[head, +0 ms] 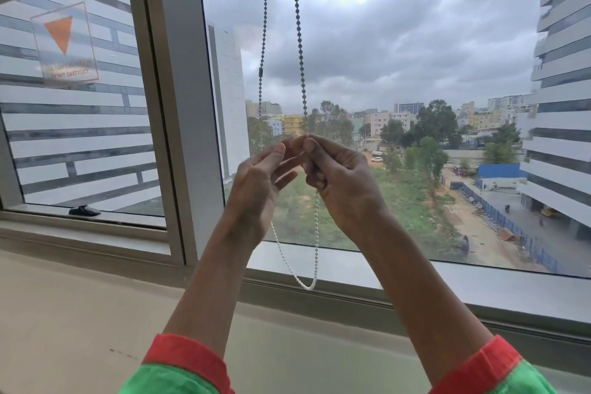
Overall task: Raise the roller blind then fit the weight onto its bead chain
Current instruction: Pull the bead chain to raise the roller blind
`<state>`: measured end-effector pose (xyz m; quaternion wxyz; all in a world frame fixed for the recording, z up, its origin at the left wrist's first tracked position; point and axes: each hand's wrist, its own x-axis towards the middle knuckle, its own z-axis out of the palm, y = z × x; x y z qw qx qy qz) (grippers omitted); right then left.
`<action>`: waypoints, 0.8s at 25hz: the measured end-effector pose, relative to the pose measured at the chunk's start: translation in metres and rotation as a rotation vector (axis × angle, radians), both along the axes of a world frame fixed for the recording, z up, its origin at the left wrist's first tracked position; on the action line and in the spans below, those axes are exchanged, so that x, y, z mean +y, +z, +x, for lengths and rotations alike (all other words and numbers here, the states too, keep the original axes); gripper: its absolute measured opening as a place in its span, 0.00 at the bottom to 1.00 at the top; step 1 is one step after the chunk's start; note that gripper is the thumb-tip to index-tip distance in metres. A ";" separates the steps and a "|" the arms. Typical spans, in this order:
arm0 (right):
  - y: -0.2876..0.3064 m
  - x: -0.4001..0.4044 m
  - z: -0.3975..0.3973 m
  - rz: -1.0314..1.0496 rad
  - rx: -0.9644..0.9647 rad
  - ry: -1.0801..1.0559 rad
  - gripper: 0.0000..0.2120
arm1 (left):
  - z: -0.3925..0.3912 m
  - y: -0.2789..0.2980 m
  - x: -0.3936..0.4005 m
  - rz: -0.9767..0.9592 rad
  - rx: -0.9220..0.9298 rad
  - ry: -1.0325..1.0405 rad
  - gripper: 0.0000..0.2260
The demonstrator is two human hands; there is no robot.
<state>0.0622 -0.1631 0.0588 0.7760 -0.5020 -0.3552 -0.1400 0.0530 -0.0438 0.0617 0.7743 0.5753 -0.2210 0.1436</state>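
Note:
The bead chain [299, 41] hangs in two strands from above the frame in front of the window glass, with a small connector [261, 71] on the left strand. Its loop [308, 286] ends just above the sill. My right hand [339, 179] is closed around the right strand at chest height. My left hand [259, 189] is beside it, thumb and forefinger pinched at the same spot on the chain, the other fingers loose. The left strand passes behind my left hand. No weight shows; anything between the fingertips is hidden. The blind itself is out of view.
A grey window mullion [188, 105] stands just left of the chain. The side pane carries a sticker with an orange triangle [60, 33]. A dark window handle [83, 210] lies on the left frame. The beige sill [80, 313] runs below my arms.

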 end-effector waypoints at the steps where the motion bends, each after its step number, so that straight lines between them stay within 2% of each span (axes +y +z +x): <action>1: -0.006 0.001 0.002 -0.004 0.008 -0.002 0.09 | 0.000 0.013 -0.001 -0.031 -0.036 -0.006 0.14; 5: -0.031 0.010 0.004 -0.058 0.019 -0.011 0.10 | -0.003 0.063 -0.013 -0.052 -0.126 -0.052 0.14; 8: -0.047 0.013 0.002 -0.061 0.037 -0.004 0.10 | 0.000 0.079 -0.018 -0.025 -0.134 -0.040 0.13; 13: -0.060 0.003 0.010 -0.139 0.068 0.008 0.09 | 0.006 0.054 -0.016 -0.062 -0.188 0.050 0.15; 15: -0.056 -0.002 0.010 -0.202 0.103 0.000 0.12 | 0.005 0.045 -0.012 -0.070 -0.221 0.080 0.15; 18: -0.036 -0.008 0.010 -0.234 0.115 -0.056 0.21 | 0.001 0.030 -0.003 -0.063 -0.226 0.142 0.14; 20: -0.011 -0.008 0.009 -0.189 0.059 -0.092 0.19 | -0.002 0.013 -0.001 -0.045 -0.202 0.161 0.14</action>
